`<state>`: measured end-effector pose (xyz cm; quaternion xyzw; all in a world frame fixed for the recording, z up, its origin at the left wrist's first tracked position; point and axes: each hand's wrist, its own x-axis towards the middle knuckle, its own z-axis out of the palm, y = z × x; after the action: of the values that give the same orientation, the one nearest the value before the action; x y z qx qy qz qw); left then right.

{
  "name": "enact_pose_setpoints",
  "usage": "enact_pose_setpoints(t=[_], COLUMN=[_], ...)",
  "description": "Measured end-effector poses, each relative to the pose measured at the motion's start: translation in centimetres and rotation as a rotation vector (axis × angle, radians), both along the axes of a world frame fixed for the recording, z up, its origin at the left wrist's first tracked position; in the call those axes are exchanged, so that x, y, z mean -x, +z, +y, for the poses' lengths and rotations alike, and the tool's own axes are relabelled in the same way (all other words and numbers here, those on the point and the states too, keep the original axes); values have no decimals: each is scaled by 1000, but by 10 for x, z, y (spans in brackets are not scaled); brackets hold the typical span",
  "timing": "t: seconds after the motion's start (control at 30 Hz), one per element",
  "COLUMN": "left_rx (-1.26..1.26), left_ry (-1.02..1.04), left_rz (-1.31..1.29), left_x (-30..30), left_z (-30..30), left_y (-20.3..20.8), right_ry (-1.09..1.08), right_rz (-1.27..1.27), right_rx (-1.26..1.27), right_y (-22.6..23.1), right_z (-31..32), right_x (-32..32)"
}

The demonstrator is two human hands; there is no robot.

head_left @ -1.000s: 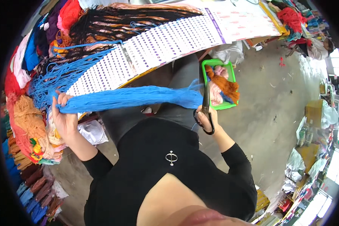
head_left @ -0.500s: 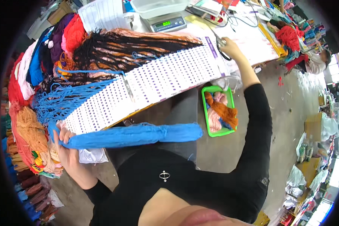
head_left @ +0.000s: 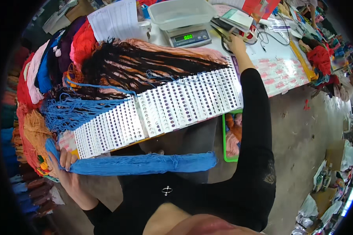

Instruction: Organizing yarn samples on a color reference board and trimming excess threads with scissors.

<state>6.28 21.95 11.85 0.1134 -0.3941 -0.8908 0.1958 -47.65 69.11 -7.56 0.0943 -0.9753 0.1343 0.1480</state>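
Note:
My left hand [head_left: 66,166] is closed round the left end of a long hank of blue yarn [head_left: 141,163], which stretches level in front of me over the table's near edge. At the far side of the table, my right hand [head_left: 237,44] has its fingers round the black handles of a pair of scissors [head_left: 225,44]. Their blades point away, beside a stack of papers and small items. Between my hands lie white cards [head_left: 176,103] with rows of dark-marked holes. Black and peach yarn strands [head_left: 145,58] and loose blue strands [head_left: 78,111] spread from the cards.
A digital scale [head_left: 190,38] carries a clear plastic tub [head_left: 180,15]. Piled yarn hanks [head_left: 35,86] crowd the left side. A green basket [head_left: 224,137] with yarn sits below the table, partly behind my right arm. A paper sheet [head_left: 113,19] and a cable [head_left: 262,37] lie at the back.
My right hand, with the scissors, has reached farther over the table toward the stack of papers. The left hand still holds the blue hank. The whole view has shifted slightly.

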Motion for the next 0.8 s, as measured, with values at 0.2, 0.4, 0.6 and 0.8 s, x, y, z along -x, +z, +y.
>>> enact_pose_setpoints(t=[0.2,0.4,0.6,0.8], left_rx=[26,-225,-155,301], left_ry=[-70,-147,27,813], left_rz=[71,226,296,-222], left_x=[-3,-11,-80,-180], left_z=[-6,-26,-74,-192], left_y=[13,11,32,-11], right_ry=[601,896,683,599], right_rz=[-196,-568,-357,-1673], right_rx=[665,337,124,1311], right_y=[75,29,-30,23], right_z=[-52,-27,-55,-94], right_x=[-179,-431,-520,-500])
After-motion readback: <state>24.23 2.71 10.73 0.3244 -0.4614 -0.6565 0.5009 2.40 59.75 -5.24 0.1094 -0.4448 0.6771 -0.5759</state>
